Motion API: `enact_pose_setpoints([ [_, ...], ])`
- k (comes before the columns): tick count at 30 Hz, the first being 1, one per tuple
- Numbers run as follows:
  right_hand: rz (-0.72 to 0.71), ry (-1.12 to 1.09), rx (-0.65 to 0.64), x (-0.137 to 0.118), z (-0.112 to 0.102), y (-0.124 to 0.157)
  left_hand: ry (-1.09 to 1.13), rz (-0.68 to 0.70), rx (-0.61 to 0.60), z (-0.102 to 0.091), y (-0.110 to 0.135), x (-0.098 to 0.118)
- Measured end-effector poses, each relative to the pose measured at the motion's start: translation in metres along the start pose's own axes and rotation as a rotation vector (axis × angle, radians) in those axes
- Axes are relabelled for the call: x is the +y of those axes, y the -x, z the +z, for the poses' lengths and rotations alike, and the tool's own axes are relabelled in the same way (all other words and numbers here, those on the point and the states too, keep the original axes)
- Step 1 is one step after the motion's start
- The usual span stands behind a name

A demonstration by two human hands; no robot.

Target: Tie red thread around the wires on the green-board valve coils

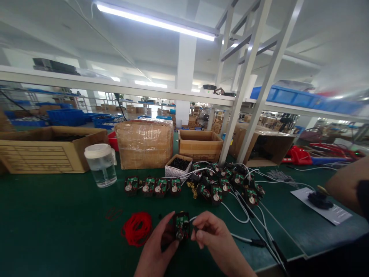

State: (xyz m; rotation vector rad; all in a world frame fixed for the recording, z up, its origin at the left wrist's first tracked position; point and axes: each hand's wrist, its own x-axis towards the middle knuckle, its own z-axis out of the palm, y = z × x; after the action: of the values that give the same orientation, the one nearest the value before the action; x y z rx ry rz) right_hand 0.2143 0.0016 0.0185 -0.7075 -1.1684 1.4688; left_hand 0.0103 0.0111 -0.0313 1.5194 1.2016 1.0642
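Plainly, from where I stand, the left hand (160, 243) has thumb and fingers closed on a black-cased circuit-board module (182, 223), long axis pointing away from the person, with the right hand (211, 234) just beside its right edge, pinching a small dark piece (196, 228), and similar modules (160, 186) lying beyond.

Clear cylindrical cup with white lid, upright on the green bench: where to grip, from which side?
Probably best: the clear cylindrical cup around mid-body, below its white lid, from the near side; its round wall stands upright and exposed there, a brown cardboard box behind.
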Motion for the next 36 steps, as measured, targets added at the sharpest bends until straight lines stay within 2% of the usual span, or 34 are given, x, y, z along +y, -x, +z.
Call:
enact_pose_setpoints([
  [13,-0.003,0.162,0.064,0.004,-0.009,0.000,0.011,-0.002,0.052,0.002,0.002,0.004],
  [18,0.000,0.228,0.037,0.003,-0.008,-0.003,-0.013,-0.006,0.029,0.002,0.001,0.002],
  [21,0.006,0.368,0.061,0.005,-0.007,-0.004,-0.020,-0.004,0.031,0.002,0.000,0.004],
  [27,-0.119,0.702,0.086,0.012,-0.003,-0.005,0.005,-0.008,0.037,0.003,0.002,0.013],
  [31,-0.129,0.748,0.109,0.016,0.000,-0.005,0.008,-0.004,0.053,0.003,0.003,0.015],
  [36,-0.101,0.691,0.226,0.025,0.000,-0.003,-0.011,-0.017,0.054,0.003,0.003,0.016],
])
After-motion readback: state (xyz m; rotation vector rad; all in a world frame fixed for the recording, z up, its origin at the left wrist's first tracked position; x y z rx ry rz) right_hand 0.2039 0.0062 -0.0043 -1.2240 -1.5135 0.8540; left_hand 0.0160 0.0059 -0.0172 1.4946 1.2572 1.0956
